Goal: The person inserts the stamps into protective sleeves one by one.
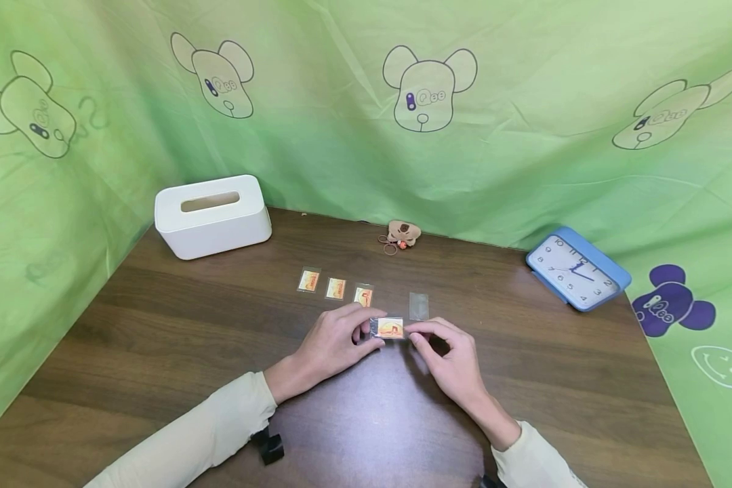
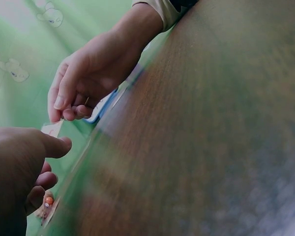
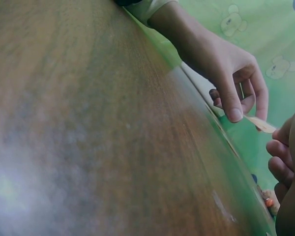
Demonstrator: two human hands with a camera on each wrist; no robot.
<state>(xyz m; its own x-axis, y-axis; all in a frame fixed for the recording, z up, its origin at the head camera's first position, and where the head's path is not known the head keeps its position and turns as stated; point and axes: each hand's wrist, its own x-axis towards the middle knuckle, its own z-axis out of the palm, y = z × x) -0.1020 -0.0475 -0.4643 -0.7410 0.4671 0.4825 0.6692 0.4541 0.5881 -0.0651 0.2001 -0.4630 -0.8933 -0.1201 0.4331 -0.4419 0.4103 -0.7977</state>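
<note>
A small sleeved card is held between the two hands over the bench, near the middle of the head view. Its long axis runs left to right across the person's front, one short end toward each hand, and its orange and yellow picture is turned up to the head camera. The clear, shiny margin of the sleeve lies at the left end. The left hand holds that end, thumb on the near side and forefinger on the far side, with the gap between them only about as wide as the card; its other fingers curl behind. The right hand is nearly closed, pinching the opposite end between thumb and fingertips. (In both wrist views the card shows against the green curtain, raised off the bench.) Just beyond the left hand, three similar cards lie in a slanting row: the left card, the middle card and the right card, their long axes pointing away from the person. A clear, greyish rectangle lies just past the right hand's fingertips. Farther back stand a white tissue box at left and a blue clock at right, with a brown plush keyring between them.
</note>
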